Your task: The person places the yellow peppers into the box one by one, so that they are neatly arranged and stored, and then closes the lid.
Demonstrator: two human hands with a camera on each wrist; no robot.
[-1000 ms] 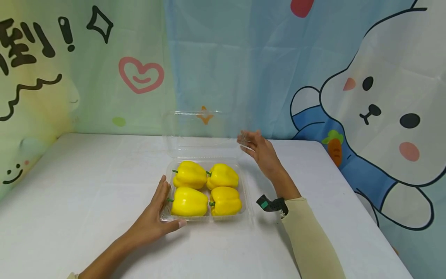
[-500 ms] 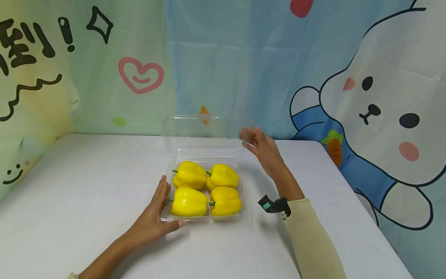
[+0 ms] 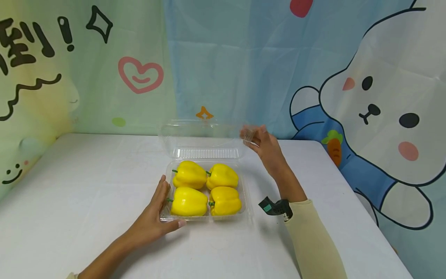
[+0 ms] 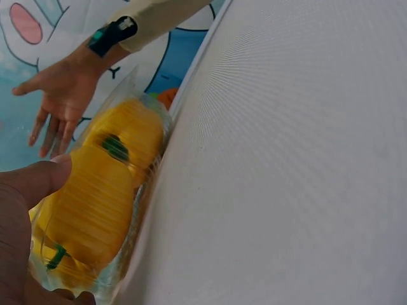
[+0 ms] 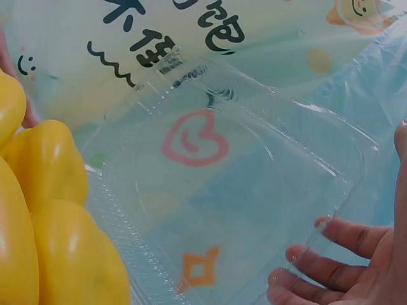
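Several yellow bell peppers [image 3: 189, 201] with green stems lie in the base of a clear plastic clamshell box [image 3: 228, 219] on the table. Its see-through lid [image 3: 205, 139] stands raised along the back edge; the right wrist view shows the lid [image 5: 210, 184] from close by. My left hand [image 3: 153, 217] rests at the box's front left corner, straight fingers along the left wall, thumb along the front. In the left wrist view that thumb [image 4: 41, 181] lies against the near side. My right hand [image 3: 266, 149] is at the lid's right edge, fingertips touching it, thumb apart.
The box stands on a white-covered table [image 3: 87, 201]. Behind it hangs a printed cloth backdrop [image 3: 216, 58] with a cartoon rabbit on the right. A black band with a green patch [image 3: 275, 207] is worn on the right wrist.
The lid's upper edge has come lower in the head view. My right hand has shifted slightly up and to the right with it. The left hand and the peppers have stayed put.
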